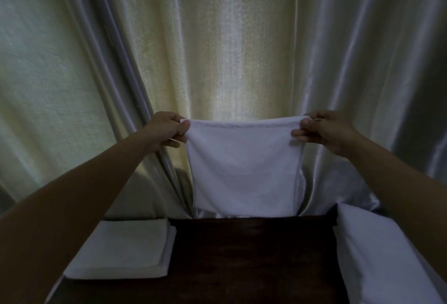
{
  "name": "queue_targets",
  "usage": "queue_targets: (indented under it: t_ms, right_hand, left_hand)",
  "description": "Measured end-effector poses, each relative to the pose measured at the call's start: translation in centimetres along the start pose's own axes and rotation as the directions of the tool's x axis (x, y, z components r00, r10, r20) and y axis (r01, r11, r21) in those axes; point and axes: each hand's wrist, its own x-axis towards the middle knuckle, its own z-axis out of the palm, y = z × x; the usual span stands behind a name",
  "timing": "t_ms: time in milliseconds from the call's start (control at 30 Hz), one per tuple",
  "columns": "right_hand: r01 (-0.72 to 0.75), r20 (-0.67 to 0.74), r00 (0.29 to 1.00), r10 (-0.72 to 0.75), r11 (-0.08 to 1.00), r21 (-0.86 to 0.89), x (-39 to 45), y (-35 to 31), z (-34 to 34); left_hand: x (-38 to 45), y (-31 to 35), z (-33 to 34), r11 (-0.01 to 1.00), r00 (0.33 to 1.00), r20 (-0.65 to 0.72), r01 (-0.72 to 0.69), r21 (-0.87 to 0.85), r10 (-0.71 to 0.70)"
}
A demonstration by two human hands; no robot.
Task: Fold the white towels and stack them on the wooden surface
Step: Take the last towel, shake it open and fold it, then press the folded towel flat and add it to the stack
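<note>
From the head camera, a white towel (244, 165) hangs in the air in front of a pale, shiny curtain (229, 37), held up by its two top corners. It is plain terry cloth, seemingly doubled over, with a thin hem line along the top edge and soft creases near the corners. Its top edge runs level from left to right between the hands, and the cloth drops straight down, its lower edge hanging near the far edge of the dark wooden bench (249, 255). The left hand (167, 132) pinches the left corner between thumb and curled fingers (185, 124); the right hand (324, 132) pinches the right corner the same way. On the left side of the bench lies a flat stack of folded white towels (123, 250), edges squared. On the right side sits a loose heap of white cloth (377, 255), partly hidden by the right forearm.
</note>
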Motion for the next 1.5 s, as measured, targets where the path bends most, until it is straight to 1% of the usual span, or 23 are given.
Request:
queue_targets:
  t_ms: [133, 200, 267, 367, 433, 533, 667, 800, 867, 967, 1100, 1167, 1267, 1367, 1500]
  right_hand:
    - [-0.001, 0.008, 1.000, 0.001, 1.000, -0.002, 0.0, 2.8, -0.3]
    - [-0.017, 0.014, 1.000, 0.017, 1.000, -0.011, -0.6, 4.7, -0.5]
    - [-0.036, 0.003, 0.999, 0.036, 0.999, -0.021, -1.7, 7.3, -0.7]
    - [-0.058, 0.012, 0.998, 0.059, 0.996, -0.062, -4.4, 12.8, -0.7]
    - [-0.080, 0.035, 0.996, 0.084, 0.991, -0.103, -7.0, 17.3, -0.8]
    - [-0.166, 0.054, 0.982, 0.179, 0.968, -0.188, -12.2, 24.1, -1.2]
    - [-0.269, 0.075, 0.952, 0.296, 0.929, -0.254, -19.5, 30.8, -2.1]
    - [-0.315, 0.158, 0.914, 0.375, 0.897, -0.309, -25.5, 33.7, -3.1]
    - [-0.336, 0.151, 0.903, 0.401, 0.882, -0.331, -27.7, 34.5, -3.1]
    - [-0.353, 0.106, 0.903, 0.417, 0.857, -0.375, -29.5, 35.1, -2.9]
    - [-0.322, 0.099, 0.908, 0.407, 0.829, -0.458, -28.6, 34.6, -2.4]
    - [-0.282, 0.084, 0.927, 0.364, 0.829, -0.482, -26.8, 34.1, -2.1]
    - [-0.252, 0.038, 0.950, 0.310, 0.833, -0.492, -22.7, 33.7, -1.4]
    - [-0.292, -0.017, 0.947, 0.320, 0.839, -0.458, -18.1, 34.1, -0.5]
    - [-0.373, -0.079, 0.919, 0.387, 0.786, -0.493, -12.6, 36.5, 0.6]
  left_hand:
    - [-1.3, -1.8, 1.0, 0.995, 1.000, 0.011, 0.011, -0.099, -0.010]
    - [-2.7, -3.1, 1.3, 0.994, 1.000, 0.007, 0.006, -0.108, -0.005]
    - [-4.3, -5.5, 1.7, 0.997, 1.000, 0.008, -0.005, -0.078, 0.006]
    - [-7.2, -10.8, 3.2, 1.000, 1.000, -0.020, -0.005, -0.004, 0.005]
    - [-9.7, -15.2, 4.7, 0.999, 0.999, -0.035, 0.029, 0.022, -0.028]
    - [-14.8, -22.1, 6.8, 0.994, 0.998, -0.013, 0.066, 0.083, -0.065]
    - [-22.6, -30.0, 8.5, 0.981, 0.983, 0.038, 0.175, 0.087, -0.178]
    - [-28.7, -34.3, 9.5, 0.958, 0.957, 0.084, 0.269, 0.102, -0.278]
    - [-30.8, -35.4, 9.7, 0.938, 0.936, 0.107, 0.320, 0.132, -0.334]
    - [-32.6, -36.2, 9.7, 0.931, 0.932, 0.124, 0.315, 0.183, -0.340]
    - [-31.6, -35.7, 9.1, 0.935, 0.950, 0.126, 0.249, 0.252, -0.287]
    - [-29.7, -35.1, 8.9, 0.943, 0.956, 0.111, 0.242, 0.227, -0.272]
    - [-25.6, -34.0, 9.2, 0.952, 0.961, 0.043, 0.263, 0.159, -0.273]
    - [-20.7, -33.6, 10.3, 0.951, 0.961, 0.000, 0.275, 0.139, -0.278]
    - [-15.0, -35.5, 12.3, 0.932, 0.944, -0.018, 0.327, 0.157, -0.329]
